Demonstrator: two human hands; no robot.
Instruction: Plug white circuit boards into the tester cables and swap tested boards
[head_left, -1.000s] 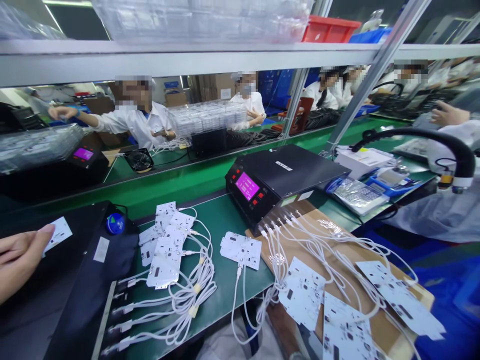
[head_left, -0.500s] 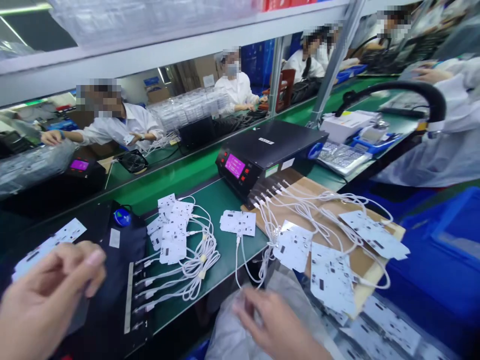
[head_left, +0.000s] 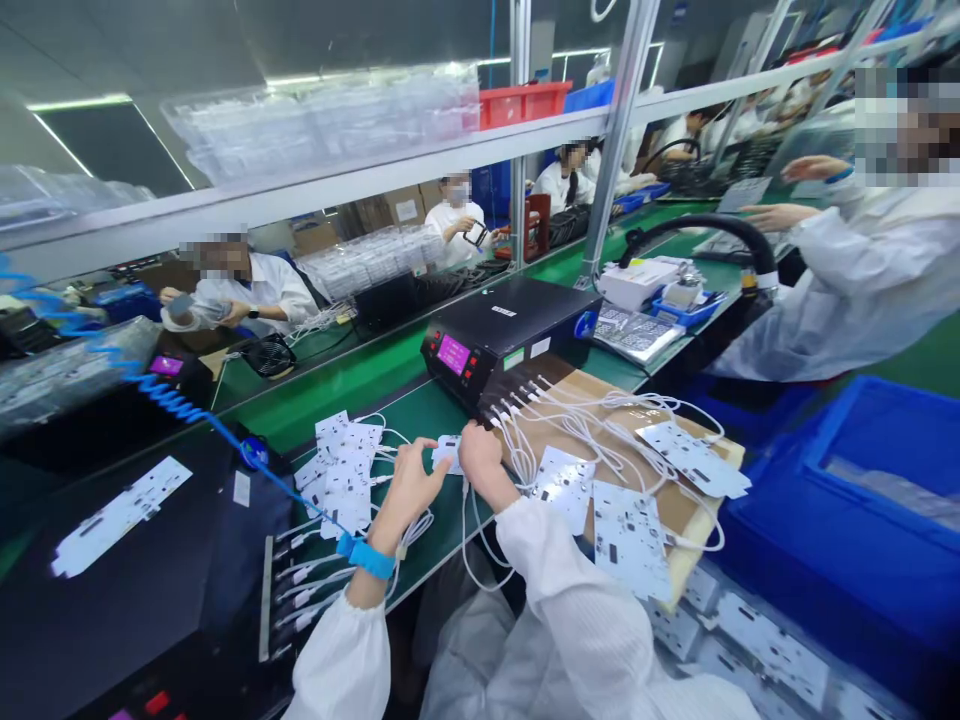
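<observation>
Between my two hands is a small white circuit board (head_left: 448,453) just above the green bench, partly covered by my fingers. My left hand (head_left: 411,482), wearing a blue wrist strap (head_left: 366,556), pinches its left side between thumb and fingers. My right hand (head_left: 482,462) closes on its right side, fingers curled and partly hidden. White cables hang below the right hand. Left of them, overlapping white circuit boards (head_left: 349,470) lie with white cables plugged in. Further boards (head_left: 630,535) rest on cardboard to the right.
A black test box (head_left: 510,320) with a lit purple screen stands behind my hands. Another black box (head_left: 150,600) at left carries a long white board (head_left: 124,515). A coiled blue cord (head_left: 180,405) crosses the left side. Blue bins (head_left: 847,480) stand at right; a co-worker sits beyond.
Both hands have reached forward to the small board on the bench and closed on it. My left hand came from over the left box, my right from near my lap. The view has shifted.
</observation>
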